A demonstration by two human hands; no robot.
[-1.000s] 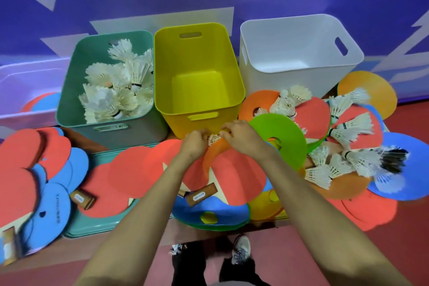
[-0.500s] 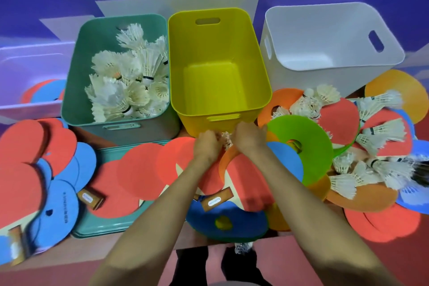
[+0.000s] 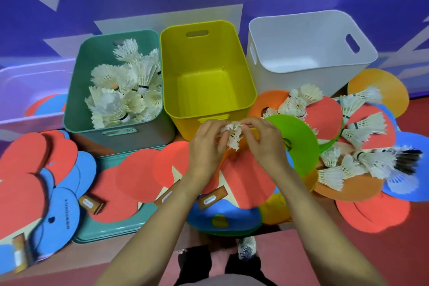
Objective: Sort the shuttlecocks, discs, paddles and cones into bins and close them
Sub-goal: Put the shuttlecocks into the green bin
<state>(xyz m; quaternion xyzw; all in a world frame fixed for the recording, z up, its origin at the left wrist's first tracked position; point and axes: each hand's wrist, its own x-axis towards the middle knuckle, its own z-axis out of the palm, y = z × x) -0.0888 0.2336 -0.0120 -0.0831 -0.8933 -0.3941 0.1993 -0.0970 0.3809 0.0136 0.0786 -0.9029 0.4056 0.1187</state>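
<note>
My left hand (image 3: 206, 146) and my right hand (image 3: 264, 141) together pinch a white feather shuttlecock (image 3: 233, 136) just in front of the empty yellow bin (image 3: 204, 72). The teal bin (image 3: 76, 90) to its left holds several white shuttlecocks (image 3: 125, 90). The white bin (image 3: 306, 46) at the right shows nothing inside. Loose shuttlecocks (image 3: 362, 130) lie at the right over red paddles (image 3: 325, 114) and flat discs, including a green disc (image 3: 299, 146). Red paddles (image 3: 137, 176) with wooden handles lie under my forearms.
A teal lid (image 3: 109, 230) lies under the paddles at the front left. Red and blue paddles (image 3: 55, 213) are piled at the far left. A translucent bin (image 3: 25, 90) at the left holds red and blue pieces. A blue disc (image 3: 222, 218) lies near the front edge.
Both hands have lifted from the pile with the shuttlecock between their fingers; it now shows clearly. The head camera has shifted a little.
</note>
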